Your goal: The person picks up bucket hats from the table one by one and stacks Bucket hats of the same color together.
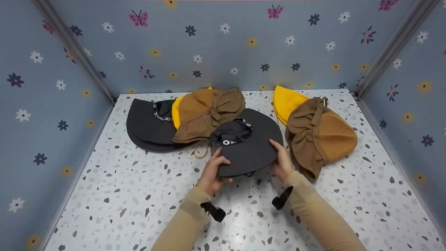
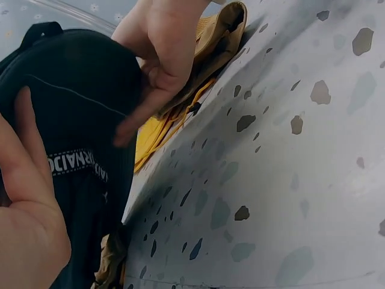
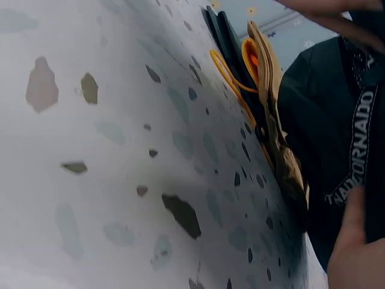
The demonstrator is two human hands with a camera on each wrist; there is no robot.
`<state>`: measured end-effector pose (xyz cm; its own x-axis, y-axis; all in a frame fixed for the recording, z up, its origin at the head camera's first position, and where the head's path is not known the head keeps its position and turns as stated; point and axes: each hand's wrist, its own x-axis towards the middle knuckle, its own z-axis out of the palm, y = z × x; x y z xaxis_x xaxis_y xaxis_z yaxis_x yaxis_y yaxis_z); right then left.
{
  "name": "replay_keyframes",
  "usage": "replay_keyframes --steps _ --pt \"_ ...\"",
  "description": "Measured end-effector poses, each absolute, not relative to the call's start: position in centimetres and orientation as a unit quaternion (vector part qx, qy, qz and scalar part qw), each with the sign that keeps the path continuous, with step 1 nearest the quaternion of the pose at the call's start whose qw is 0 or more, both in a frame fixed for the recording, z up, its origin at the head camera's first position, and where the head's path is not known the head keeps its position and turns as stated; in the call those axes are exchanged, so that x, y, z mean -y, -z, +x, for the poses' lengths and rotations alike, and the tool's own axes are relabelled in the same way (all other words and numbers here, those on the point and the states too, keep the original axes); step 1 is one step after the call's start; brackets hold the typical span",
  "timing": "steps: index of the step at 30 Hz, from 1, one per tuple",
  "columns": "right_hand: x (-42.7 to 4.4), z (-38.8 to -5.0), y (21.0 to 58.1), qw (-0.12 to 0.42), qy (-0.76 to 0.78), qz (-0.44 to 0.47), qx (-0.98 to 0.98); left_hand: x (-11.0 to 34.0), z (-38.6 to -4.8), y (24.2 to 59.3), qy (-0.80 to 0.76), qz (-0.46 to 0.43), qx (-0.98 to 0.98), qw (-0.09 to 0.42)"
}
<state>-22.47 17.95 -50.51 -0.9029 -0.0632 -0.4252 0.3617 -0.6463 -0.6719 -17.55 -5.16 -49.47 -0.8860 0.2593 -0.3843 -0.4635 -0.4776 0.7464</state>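
Note:
A black wide-brimmed hat (image 1: 254, 151) with white lettering round its band is held between both hands above the middle of the table. My left hand (image 1: 211, 172) grips the brim at its near left edge, thumb and fingers on opposite faces. On the right edge of the brim my right hand (image 1: 283, 162) pinches it, fingers partly hidden behind. In the left wrist view, the hat's dark brim (image 2: 84, 78) and the lettered band show from below. The right wrist view has the lettering (image 3: 363, 126) close up, with a fingertip against it.
On the left lie a black hat (image 1: 150, 127), a yellow one (image 1: 176, 115) and a brown hat (image 1: 195, 108) on top, overlapping. Another brown hat (image 1: 334, 136) lies on a yellow hat (image 1: 287, 101) at the right. Flower-patterned panels (image 1: 223, 45) enclose the speckled white table (image 1: 122, 209).

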Motion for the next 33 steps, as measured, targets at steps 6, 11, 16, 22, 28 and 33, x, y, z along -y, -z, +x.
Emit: replay_keyframes --steps 6,11,16,22,28,33 --pt "-18.4 -22.3 50.2 0.127 0.905 0.186 -0.360 5.3 -17.6 49.6 -0.848 -0.133 -0.466 0.214" --pt "-18.0 -22.0 50.0 0.115 0.912 0.175 -0.352 5.6 -17.7 49.3 -0.857 -0.156 -0.448 0.203" --pt "-17.6 -21.9 50.0 0.100 0.917 0.184 -0.340 5.9 -17.8 49.0 -0.889 -0.158 -0.391 0.176" --pt "-17.1 -21.9 49.9 0.089 0.927 0.187 -0.313 6.0 -18.0 48.9 -0.934 -0.128 -0.304 0.138" --pt "-16.4 -21.6 49.9 0.065 0.929 0.193 -0.310 5.8 -17.9 48.8 -0.956 -0.087 -0.251 0.126" --pt "-15.5 -21.3 49.8 0.049 0.935 0.196 -0.291 5.5 -17.7 48.8 -0.963 -0.066 -0.240 0.105"
